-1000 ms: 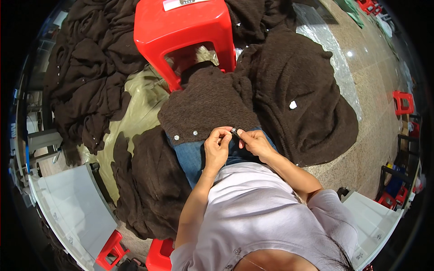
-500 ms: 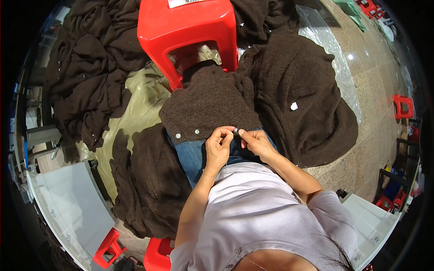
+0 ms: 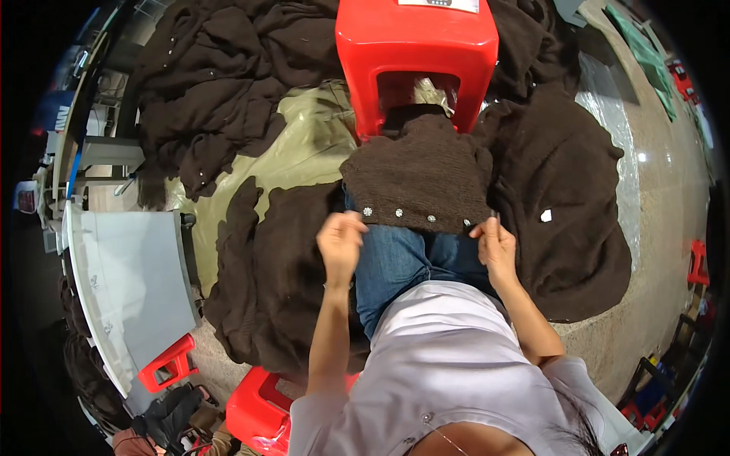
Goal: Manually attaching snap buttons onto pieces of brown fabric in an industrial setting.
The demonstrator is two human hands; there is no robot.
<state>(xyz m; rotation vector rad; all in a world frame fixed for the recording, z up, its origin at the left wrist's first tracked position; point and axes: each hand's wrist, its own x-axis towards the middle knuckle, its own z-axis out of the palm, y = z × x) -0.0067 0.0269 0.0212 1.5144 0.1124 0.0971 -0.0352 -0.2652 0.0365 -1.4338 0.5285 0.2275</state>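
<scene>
Knitwear [image 3: 422, 171] lies across the far edge of the lap [image 3: 391, 262], right hand [image 3: 496, 247] pinching its hem's right corner, left hand [image 3: 341, 243] curled near the left one, grip unclear; we judge it soft, stretchy, best held by both corners.

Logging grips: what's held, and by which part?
The right hand seems to pinch the brown garment near its lower right corner; whether the left hand holds anything is unclear.

Brown knitwear [image 3: 426, 171] lies across the lap [image 3: 391, 262] — four shiny buttons [image 3: 399, 213] along one edge.
</scene>
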